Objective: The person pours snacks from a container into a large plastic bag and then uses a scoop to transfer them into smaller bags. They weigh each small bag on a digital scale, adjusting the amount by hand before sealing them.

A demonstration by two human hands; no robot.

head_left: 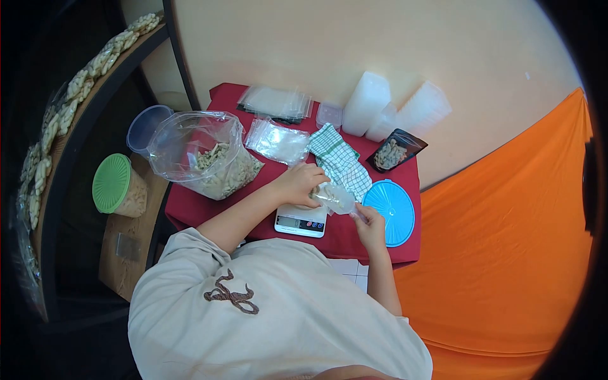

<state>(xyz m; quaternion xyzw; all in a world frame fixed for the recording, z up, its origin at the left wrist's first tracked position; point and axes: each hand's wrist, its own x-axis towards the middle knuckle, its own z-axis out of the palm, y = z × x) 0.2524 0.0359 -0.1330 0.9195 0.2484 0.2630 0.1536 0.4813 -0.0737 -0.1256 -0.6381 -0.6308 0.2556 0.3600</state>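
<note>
My left hand (305, 185) is closed on what looks like a clear plastic bag, mostly hidden by the fingers, above a white digital kitchen scale (301, 231). In my right hand (370, 227) is the handle of a translucent scoop (339, 198). The scoop's bowl points left into the bag's mouth, with some pale pieces in it. My fingers hide part of the weighing platform. Left of my left hand stands a large clear bag (231, 171) of pale greenish snack pieces. Beside my right hand lies a round blue lid (391, 212).
A checked cloth (339, 158), flat clear bags (278, 140), a stack of pouches (275, 102), stacked plastic tubs (367, 104) and a filled black pouch (396, 152) lie on the red tablecloth (263, 237). A green-lidded tub (117, 187) stands left, near a shelf (82, 120).
</note>
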